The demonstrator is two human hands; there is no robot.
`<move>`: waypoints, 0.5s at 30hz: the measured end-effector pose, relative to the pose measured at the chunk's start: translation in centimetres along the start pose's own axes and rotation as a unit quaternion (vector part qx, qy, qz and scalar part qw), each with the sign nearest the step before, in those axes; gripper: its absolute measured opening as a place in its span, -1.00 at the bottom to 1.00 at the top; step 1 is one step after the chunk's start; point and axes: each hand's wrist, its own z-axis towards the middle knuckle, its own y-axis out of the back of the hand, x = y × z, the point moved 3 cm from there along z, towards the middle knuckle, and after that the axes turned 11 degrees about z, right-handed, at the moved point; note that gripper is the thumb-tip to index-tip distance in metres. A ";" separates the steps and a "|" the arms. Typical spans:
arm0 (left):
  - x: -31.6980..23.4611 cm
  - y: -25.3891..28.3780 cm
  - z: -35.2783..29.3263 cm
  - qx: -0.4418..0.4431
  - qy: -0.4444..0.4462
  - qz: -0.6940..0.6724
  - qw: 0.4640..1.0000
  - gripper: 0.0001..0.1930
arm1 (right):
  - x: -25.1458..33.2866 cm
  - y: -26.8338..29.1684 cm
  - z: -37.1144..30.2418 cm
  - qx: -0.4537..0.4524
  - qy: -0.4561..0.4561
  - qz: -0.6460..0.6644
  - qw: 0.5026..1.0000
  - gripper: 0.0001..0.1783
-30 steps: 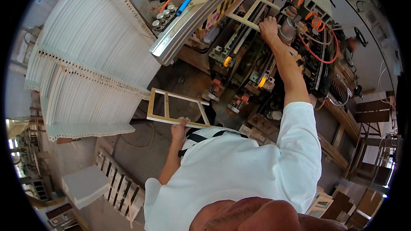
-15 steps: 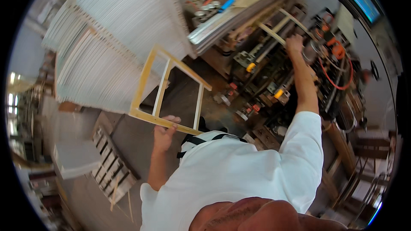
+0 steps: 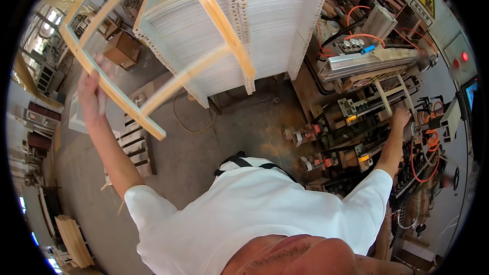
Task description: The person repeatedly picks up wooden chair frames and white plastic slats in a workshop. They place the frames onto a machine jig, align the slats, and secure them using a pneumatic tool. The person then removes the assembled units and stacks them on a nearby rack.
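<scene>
My left hand [image 3: 92, 94] is raised at the far left, its fingers closed on the long rail of a pale wooden frame [image 3: 219, 23]. The frame is tilted and partly blurred, with crossbars between its two long rails; its top runs past the picture's upper edge. Out to the right, my right hand [image 3: 401, 117] is closed at the near end of a second, smaller-looking wooden frame [image 3: 382, 99], which lies on the machine [image 3: 351, 150]. The fingertips of that hand are partly hidden.
Behind the raised frame stand tall stacks of white panels [image 3: 275, 20] with holed edges. A slatted wooden pallet [image 3: 137, 147] and a cardboard box [image 3: 122, 50] are at left. Metal bars [image 3: 372, 63], orange hoses [image 3: 433, 142] and a control cabinet [image 3: 458, 53] are at right.
My left hand has swung the frame up and to the left, away from my body. My view has turned, while my right hand stays by the frame on the machine.
</scene>
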 end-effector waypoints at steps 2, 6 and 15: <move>-0.2 1.3 4.9 -0.004 -0.017 -0.020 1.000 -0.36 | 0.6 2.2 -1.5 -0.061 0.006 0.053 0.997 -0.46; 2.3 1.2 16.4 0.039 -0.001 -0.088 0.995 -0.45 | 1.8 5.5 -4.7 -0.202 0.040 0.224 0.953 -0.51; 14.9 -4.3 34.0 0.072 0.152 0.160 0.973 -0.53 | 10.5 10.4 -23.6 -0.236 0.075 0.468 0.848 -0.69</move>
